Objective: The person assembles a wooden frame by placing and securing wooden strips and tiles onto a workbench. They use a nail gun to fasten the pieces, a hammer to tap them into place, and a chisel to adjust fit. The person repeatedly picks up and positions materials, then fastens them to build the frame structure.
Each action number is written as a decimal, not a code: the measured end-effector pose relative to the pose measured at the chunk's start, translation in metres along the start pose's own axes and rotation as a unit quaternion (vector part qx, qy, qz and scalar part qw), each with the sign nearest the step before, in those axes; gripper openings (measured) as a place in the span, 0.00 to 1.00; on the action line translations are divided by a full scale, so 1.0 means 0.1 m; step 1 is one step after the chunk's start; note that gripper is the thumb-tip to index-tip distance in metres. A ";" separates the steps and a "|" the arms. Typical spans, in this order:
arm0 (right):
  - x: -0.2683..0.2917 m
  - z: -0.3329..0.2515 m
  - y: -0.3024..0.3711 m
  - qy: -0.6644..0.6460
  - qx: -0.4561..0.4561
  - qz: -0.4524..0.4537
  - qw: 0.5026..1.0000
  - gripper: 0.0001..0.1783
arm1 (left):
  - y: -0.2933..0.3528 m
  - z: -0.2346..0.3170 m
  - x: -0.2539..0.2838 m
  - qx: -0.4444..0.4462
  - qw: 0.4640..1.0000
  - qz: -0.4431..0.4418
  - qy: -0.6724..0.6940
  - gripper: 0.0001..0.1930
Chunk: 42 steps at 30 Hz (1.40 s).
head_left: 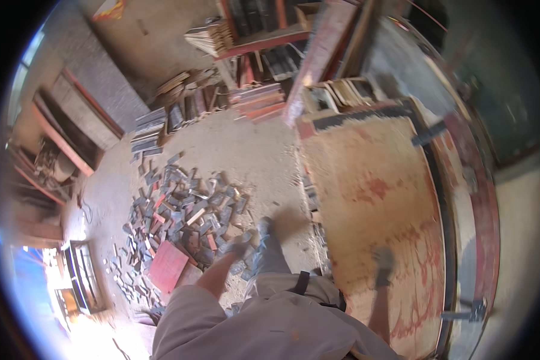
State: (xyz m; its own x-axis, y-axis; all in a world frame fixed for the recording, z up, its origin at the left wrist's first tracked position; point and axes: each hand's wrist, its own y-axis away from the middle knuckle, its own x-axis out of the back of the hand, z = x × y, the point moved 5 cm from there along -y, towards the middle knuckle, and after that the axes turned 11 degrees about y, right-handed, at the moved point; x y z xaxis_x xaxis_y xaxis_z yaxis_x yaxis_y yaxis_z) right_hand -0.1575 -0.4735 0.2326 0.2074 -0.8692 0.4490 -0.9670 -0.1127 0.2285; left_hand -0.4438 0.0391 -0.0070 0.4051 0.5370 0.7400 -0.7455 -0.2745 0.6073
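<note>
Head view: shelf [261, 45] at the far wall, red front edge, dark upright pieces in the upper bay, more dark pieces plus a red one below; pale slats [209, 39] stacked at its left end. Small open box [306, 17] up there too, contents unreadable. Pale wood pieces [345, 93] grouped at the far end of the worktable [366, 156]; can't tell if boxed. Tabletop is tan, red-stained, dark strip along the right edge. Dusty floor [264, 156], bright opening [72, 324] lower left. Loose small blocks [177, 207], mostly grey, heaped on the floor left of my feet, red panel [168, 266] on the near side. My left hand [239, 243] is over the heap's right edge, my right hand [383, 258] over the tabletop. Both blurred: can't tell finger state or contact.
</note>
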 end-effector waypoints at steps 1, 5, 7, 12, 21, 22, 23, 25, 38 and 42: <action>-0.96 -0.51 -0.04 0.054 0.066 -0.117 0.989 0.20 | -0.24 0.17 0.12 -0.007 0.996 -0.023 0.081 0.20; -3.51 -2.41 0.40 0.207 0.599 -0.259 0.729 0.17 | -0.85 1.00 0.84 -0.098 0.971 0.022 0.216 0.21; -4.34 -2.72 0.33 0.289 0.430 -0.461 0.721 0.27 | -1.05 1.20 1.32 -0.132 0.968 -0.026 0.210 0.22; -5.32 -3.42 -0.12 0.273 0.419 -0.601 0.623 0.23 | -1.87 1.35 2.43 -0.201 0.960 -0.119 0.153 0.24; -7.16 -3.99 -2.89 -0.043 0.197 -0.489 0.848 0.19 | -3.78 -1.38 3.20 -0.062 0.967 -0.026 0.246 0.26; -7.45 -3.81 -3.39 0.010 0.233 -0.381 0.895 0.16 | -3.91 -1.82 3.35 -0.044 0.973 -0.002 0.226 0.26; -7.71 -3.63 -3.93 0.045 0.281 -0.294 0.913 0.13 | -4.14 -2.19 3.56 -0.033 0.978 0.029 0.205 0.26; -8.19 -3.28 -4.79 0.193 0.454 -0.119 0.862 0.09 | -4.48 -2.90 3.88 0.140 0.927 0.015 0.347 0.24; -11.44 0.16 -7.50 -0.101 -0.428 -0.203 0.875 0.20 | -10.01 -3.13 4.83 -0.194 0.974 0.064 0.094 0.28; -12.14 0.81 -8.00 0.026 -0.389 -0.103 0.915 0.28 | -11.24 -3.15 4.09 -0.155 0.986 -0.060 -0.021 0.26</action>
State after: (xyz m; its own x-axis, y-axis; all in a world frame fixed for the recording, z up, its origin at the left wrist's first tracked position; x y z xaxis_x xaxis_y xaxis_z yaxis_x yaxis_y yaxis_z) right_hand 0.3527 0.6330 -0.5656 0.4002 -0.8412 0.3636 -0.5135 0.1228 0.8493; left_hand 0.3933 0.8186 -0.4780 0.5169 0.5159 0.6831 -0.8141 0.0494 0.5787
